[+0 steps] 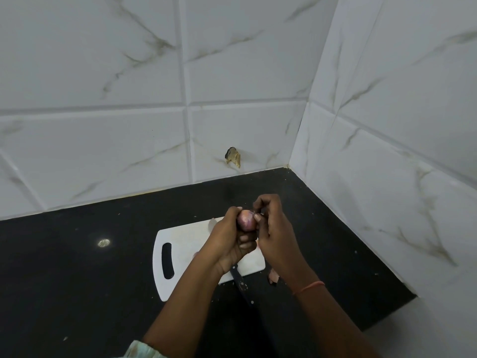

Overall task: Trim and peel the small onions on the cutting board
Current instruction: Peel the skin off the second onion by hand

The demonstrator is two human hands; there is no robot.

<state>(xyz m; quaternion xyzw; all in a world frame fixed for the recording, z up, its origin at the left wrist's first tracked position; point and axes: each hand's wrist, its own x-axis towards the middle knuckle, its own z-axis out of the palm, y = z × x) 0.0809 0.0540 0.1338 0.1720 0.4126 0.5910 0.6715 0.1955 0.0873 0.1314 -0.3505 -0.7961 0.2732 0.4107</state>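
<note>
Onion (246,221) sits clamped in left hand (229,244) grip; right hand (273,233) pinches its skin.

Dim, soft light; glare spot on dark counter (103,243); wide-angle bowing at edges.

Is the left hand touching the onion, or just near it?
Touching. The head view shows the left hand with its fingers curled round the small onion, holding it above the cutting board, while the right hand pinches at its top.
</note>
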